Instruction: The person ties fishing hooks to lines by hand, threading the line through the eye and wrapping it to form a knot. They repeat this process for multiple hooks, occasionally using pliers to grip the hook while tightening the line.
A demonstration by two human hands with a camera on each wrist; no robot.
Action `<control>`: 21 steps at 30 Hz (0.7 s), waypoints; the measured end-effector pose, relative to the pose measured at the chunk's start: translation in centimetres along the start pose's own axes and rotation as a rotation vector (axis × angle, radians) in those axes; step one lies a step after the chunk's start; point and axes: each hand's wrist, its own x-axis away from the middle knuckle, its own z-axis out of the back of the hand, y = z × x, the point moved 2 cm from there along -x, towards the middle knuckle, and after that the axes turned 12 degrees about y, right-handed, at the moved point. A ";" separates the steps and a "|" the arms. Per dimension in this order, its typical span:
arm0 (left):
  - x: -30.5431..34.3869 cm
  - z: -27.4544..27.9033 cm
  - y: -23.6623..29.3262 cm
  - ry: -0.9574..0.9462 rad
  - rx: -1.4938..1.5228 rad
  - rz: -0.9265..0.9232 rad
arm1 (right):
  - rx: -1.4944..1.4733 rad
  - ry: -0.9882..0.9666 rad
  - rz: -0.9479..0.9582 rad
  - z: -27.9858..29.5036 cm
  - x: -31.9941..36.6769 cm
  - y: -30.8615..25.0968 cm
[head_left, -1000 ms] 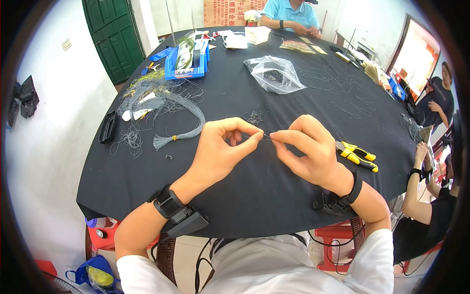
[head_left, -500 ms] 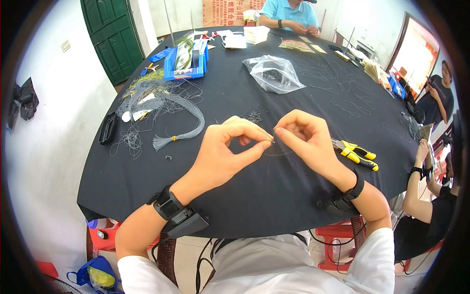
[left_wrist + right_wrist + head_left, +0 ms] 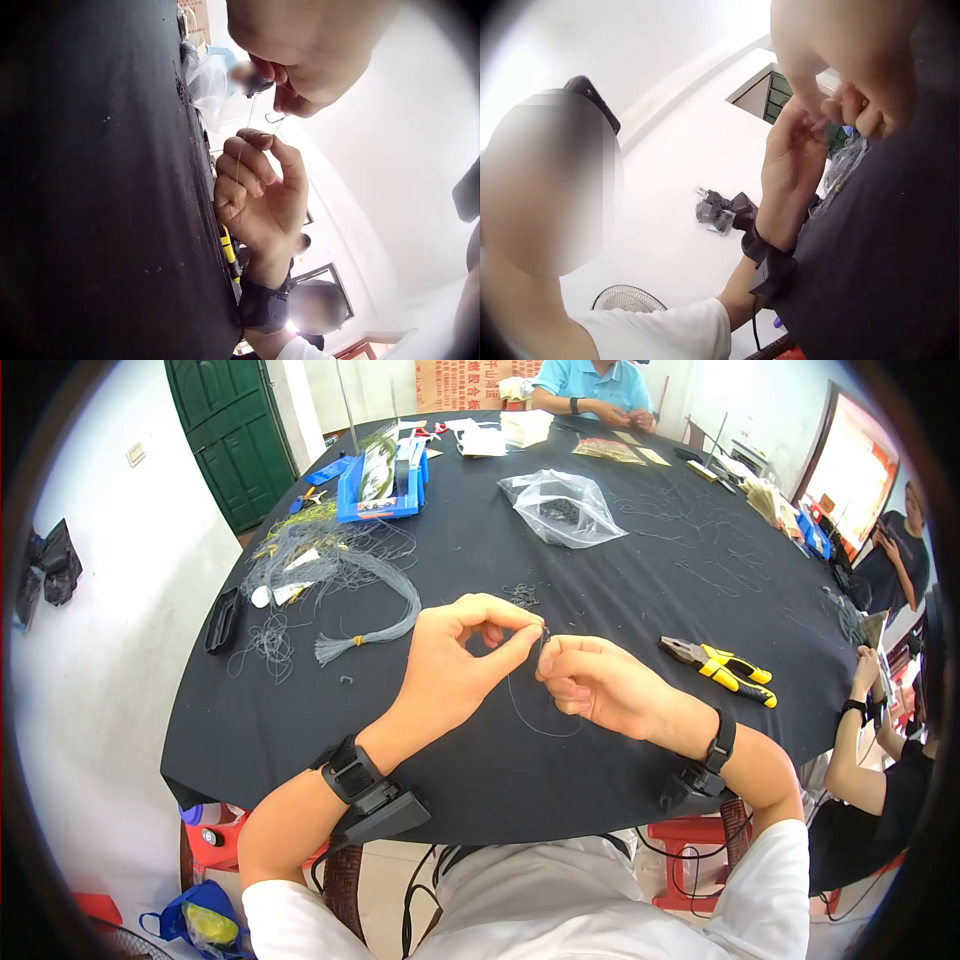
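Observation:
In the head view my left hand point(image 3: 455, 655) and right hand point(image 3: 610, 685) meet over the black table, fingertips close together. Between left thumb and index finger I pinch a small fish hook point(image 3: 274, 118), its bent end sticking out in the left wrist view. Thin fishing line point(image 3: 519, 712) hangs from the fingers in a loose loop. My right thumb and index finger pinch the line just beside the hook, the other fingers curled in. In the right wrist view the fingers hide the hook.
Yellow-black pliers point(image 3: 722, 669) lie right of my right hand. A bundle of grey line point(image 3: 385, 628) and a tangle lie left. Behind are a small dark pile point(image 3: 521, 596), a clear plastic bag point(image 3: 590, 532) and a blue box point(image 3: 383, 508). Another person point(image 3: 598, 390) sits at the far side.
The right hand first pulled away slightly, rose over the left fingertips, then turned and dropped beside them. The line, short and straight between the hands before, now hangs in a loop. The left hand barely shifted.

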 end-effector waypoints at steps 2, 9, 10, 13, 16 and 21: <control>0.0 0.0 -0.4 0.026 -0.031 0.040 | 0.166 0.082 0.159 -0.3 0.3 -0.1; 0.0 -0.1 -0.6 0.039 -0.088 0.023 | 1.038 0.253 1.030 -1.9 2.6 -2.4; 0.0 -0.2 -0.6 0.033 -0.090 0.001 | 1.138 0.258 1.204 -2.0 2.7 -2.7; 0.2 -0.5 -0.3 -0.029 -0.130 -0.009 | 1.348 0.241 1.587 -2.1 2.9 -3.3; 0.5 -0.7 0.1 -0.092 -0.118 0.037 | 1.374 0.188 1.654 -1.7 2.7 -3.8; 1.0 -1.2 0.5 -0.182 0.011 0.021 | 1.322 0.181 1.589 -1.0 2.2 -4.3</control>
